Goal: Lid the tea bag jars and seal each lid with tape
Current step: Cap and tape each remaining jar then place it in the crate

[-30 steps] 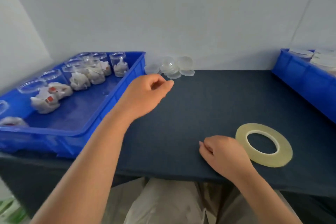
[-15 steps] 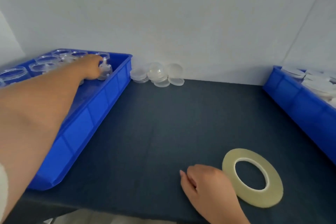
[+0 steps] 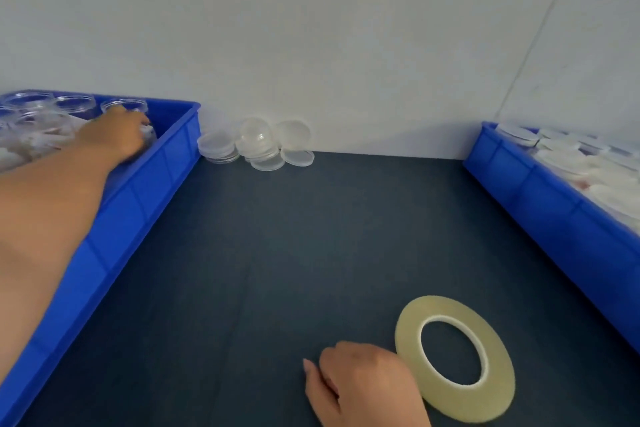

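Near edge: right hand (image 3: pixel 363 388) is rested on the tabletop (image 3: pixel 277 270), fingers loosely curled, nothing held in its grip. Tape roll (image 3: pixel 453 357) is laid flat just beside it on its right; contact cannot be told. No print is seen on the roll or its core.

Mid-left: blue crate (image 3: pixel 138 204) is loaded with open clear jars (image 3: pixel 34 111), white tea bags visible inside, blurred. Left hand (image 3: pixel 114 139) is reached into its far right corner. Fingers are curled round the corner jar (image 3: pixel 126 107) and the grip reads as clamped on it. The jar is stood upright, axis vertical, rim uncovered.

Key relation: loose lids (image 3: pixel 256 146) are piled on the tabletop against the wall, just past the crate's right wall, so right of the clamped jar and slightly nearer. The left hand is far closer to them than the right hand. The jar is judged to need lifting straight up to clear the crate wall, then carrying right.

Far right: second blue crate (image 3: pixel 554 215) is filled with what look like lidded jars (image 3: pixel 571 163), too blurred for detail.

No brand, label or legible writing is found anywhere.
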Tool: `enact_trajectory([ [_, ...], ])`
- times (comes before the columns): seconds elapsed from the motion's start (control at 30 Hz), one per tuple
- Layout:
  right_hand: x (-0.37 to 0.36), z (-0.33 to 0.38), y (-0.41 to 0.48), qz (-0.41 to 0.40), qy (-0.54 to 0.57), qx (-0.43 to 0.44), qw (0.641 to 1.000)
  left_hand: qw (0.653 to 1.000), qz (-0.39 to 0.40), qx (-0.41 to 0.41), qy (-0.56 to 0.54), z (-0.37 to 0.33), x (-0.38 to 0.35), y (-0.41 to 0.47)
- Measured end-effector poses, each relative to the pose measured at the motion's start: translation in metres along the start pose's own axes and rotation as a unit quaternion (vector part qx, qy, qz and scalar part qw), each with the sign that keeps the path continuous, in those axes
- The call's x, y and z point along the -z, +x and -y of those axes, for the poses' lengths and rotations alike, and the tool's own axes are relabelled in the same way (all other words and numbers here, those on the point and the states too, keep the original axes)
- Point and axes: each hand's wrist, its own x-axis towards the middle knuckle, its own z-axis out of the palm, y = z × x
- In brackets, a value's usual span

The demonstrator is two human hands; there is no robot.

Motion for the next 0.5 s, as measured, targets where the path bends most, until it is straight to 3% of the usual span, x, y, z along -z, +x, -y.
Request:
enact_trajectory([
  [0.07, -0.002, 0.000, -0.002, -0.010, 0.008, -0.001, 1.000, 1.000, -0.029, 0.001, -0.008, 0.003, 0.002, 0.011],
  [0.23, -0.006, -0.001, 0.001, -0.002, -0.028, -0.013, 1.000, 0.996, 0.081, -0.009, 0.037, 0.005, -0.008, 0.039],
  [0.4, -0.007, 0.000, 0.007, 0.032, -0.054, -0.030, 0.998, 1.000, 0.004, 0.018, 0.010, 0.001, -0.012, 0.041],
  [0.5, -0.003, 0.000, 0.007, 0.027, -0.027, -0.036, 0.999, 0.997, -0.007, 0.008, 0.077, -0.007, 0.005, 0.026],
])
